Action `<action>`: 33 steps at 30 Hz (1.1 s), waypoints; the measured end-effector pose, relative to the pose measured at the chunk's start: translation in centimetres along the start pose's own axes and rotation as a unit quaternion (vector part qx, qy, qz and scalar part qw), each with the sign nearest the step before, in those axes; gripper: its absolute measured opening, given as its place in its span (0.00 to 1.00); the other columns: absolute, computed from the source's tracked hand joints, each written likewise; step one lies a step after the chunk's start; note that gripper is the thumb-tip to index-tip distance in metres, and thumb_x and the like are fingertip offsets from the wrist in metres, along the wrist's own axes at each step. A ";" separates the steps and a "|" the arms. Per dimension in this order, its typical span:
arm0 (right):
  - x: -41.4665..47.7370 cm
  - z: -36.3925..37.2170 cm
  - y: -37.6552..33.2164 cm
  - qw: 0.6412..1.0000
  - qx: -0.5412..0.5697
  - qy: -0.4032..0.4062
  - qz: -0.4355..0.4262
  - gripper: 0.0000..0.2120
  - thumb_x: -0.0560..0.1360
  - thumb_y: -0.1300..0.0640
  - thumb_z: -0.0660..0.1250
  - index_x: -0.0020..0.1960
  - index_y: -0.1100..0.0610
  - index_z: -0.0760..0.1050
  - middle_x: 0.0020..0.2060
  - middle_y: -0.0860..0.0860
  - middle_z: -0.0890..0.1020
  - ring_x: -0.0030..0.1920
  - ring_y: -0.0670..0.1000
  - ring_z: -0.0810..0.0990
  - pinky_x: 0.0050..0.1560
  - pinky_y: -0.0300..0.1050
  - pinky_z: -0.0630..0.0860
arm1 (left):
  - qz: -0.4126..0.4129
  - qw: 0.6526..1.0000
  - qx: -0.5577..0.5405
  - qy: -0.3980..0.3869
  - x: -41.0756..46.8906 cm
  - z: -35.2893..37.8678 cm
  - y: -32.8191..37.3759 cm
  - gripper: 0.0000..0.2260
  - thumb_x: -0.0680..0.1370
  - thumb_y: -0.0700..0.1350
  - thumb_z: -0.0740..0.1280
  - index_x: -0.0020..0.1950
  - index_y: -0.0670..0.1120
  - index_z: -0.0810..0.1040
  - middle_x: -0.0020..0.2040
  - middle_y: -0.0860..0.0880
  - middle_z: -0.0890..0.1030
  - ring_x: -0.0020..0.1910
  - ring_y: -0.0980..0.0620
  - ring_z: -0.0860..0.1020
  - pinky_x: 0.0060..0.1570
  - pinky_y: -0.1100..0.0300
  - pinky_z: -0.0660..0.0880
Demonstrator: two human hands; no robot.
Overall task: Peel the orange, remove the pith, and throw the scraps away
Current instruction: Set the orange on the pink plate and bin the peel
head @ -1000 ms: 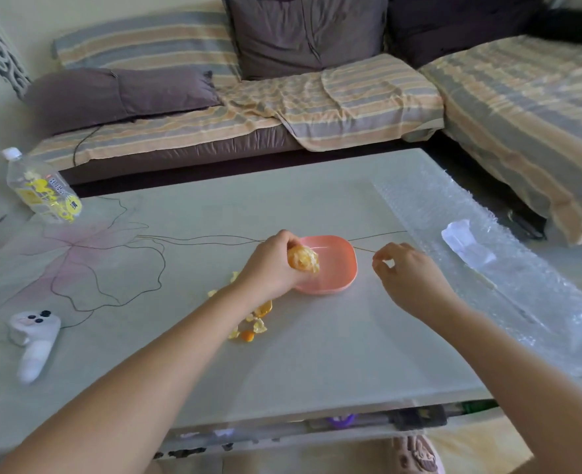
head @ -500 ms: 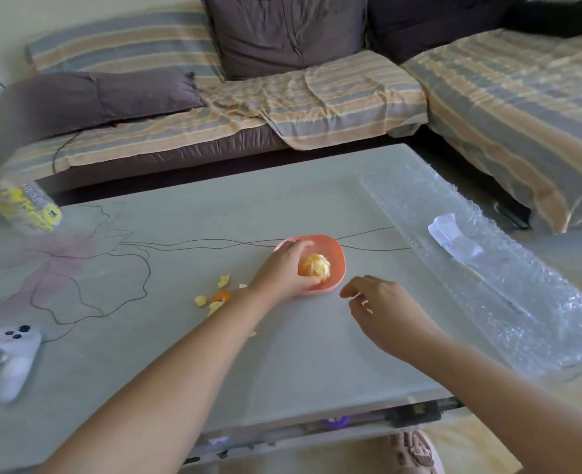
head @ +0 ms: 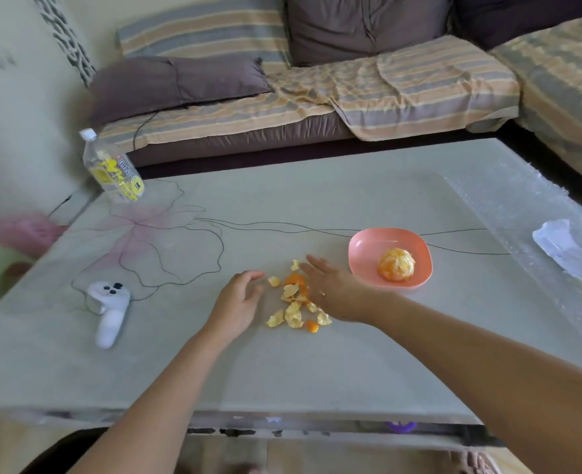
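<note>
A pale grey-green coffee table point(head: 317, 364) with a faint pink flower and thin black lines drawn on its top carries everything. Near its middle lies a scatter of orange peel scraps point(head: 294, 299). At two o'clock from them sits a pink dish point(head: 368, 248). A white handheld controller point(head: 109, 311) lies at nine o'clock, a plastic bottle point(head: 113, 167) stands at eleven, and bubble wrap point(head: 536, 234) covers the right edge.

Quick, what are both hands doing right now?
Left hand: open, empty, beside the peel scraps.
Right hand: open, flat, holding nothing, on the scraps' other side.
</note>
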State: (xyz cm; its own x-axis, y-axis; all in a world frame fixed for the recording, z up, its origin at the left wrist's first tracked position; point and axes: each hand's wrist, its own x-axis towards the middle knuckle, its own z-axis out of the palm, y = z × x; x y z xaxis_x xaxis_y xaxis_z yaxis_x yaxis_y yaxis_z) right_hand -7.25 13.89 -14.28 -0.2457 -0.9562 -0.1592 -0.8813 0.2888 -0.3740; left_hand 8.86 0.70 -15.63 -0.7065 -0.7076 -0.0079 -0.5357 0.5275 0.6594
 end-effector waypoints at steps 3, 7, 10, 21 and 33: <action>3.2 1.1 0.6 1.000 0.009 0.006 0.014 0.26 0.81 0.54 0.53 0.76 0.58 0.51 0.76 0.55 0.53 0.75 0.55 0.50 0.74 0.53 0.50 | 0.006 1.000 -0.013 0.007 0.5 -0.2 -0.2 0.14 0.81 0.42 0.59 0.66 0.46 0.73 0.64 0.49 0.75 0.62 0.50 0.73 0.63 0.60 0.67; 4.6 1.4 0.6 0.999 0.017 0.038 -0.018 0.21 0.80 0.55 0.53 0.73 0.55 0.60 0.72 0.51 0.64 0.72 0.51 0.58 0.71 0.49 0.55 | 0.023 0.998 0.056 -0.015 0.8 1.0 -0.6 0.14 0.80 0.45 0.60 0.65 0.48 0.76 0.64 0.48 0.74 0.65 0.45 0.69 0.68 0.60 0.59; 3.9 2.2 -0.1 0.996 0.000 0.041 -0.081 0.20 0.80 0.55 0.53 0.71 0.55 0.65 0.69 0.49 0.67 0.70 0.48 0.62 0.67 0.44 0.56 | 0.040 0.996 0.075 -0.003 -0.2 1.5 -0.6 0.12 0.80 0.47 0.61 0.62 0.50 0.78 0.62 0.49 0.75 0.64 0.46 0.67 0.63 0.66 0.55; -2.7 3.9 -0.9 0.990 0.097 0.074 -0.073 0.28 0.75 0.40 0.60 0.71 0.51 0.65 0.71 0.51 0.65 0.74 0.52 0.56 0.72 0.49 0.53 | 0.052 0.998 0.010 -0.035 -7.8 1.3 -0.2 0.10 0.78 0.49 0.64 0.56 0.49 0.81 0.55 0.54 0.77 0.57 0.54 0.72 0.58 0.62 0.66; -3.1 7.1 -7.2 0.981 0.094 0.162 0.041 0.32 0.67 0.34 0.68 0.67 0.46 0.68 0.66 0.53 0.66 0.68 0.56 0.60 0.70 0.47 0.57 | -0.285 0.726 -0.529 0.334 -16.8 1.9 -0.8 0.05 0.79 0.43 0.63 0.46 0.42 0.77 0.38 0.47 0.78 0.34 0.52 0.77 0.29 0.66 0.73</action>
State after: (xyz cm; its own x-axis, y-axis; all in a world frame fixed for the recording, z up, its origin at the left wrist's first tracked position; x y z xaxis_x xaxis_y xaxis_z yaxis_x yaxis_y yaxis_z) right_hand 2.66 15.10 -17.56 -0.4555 -0.8855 0.0914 -0.7706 0.3408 -0.5386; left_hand 20.28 13.12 -17.44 0.0618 -0.9260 -0.3725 0.2519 -0.3467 0.9035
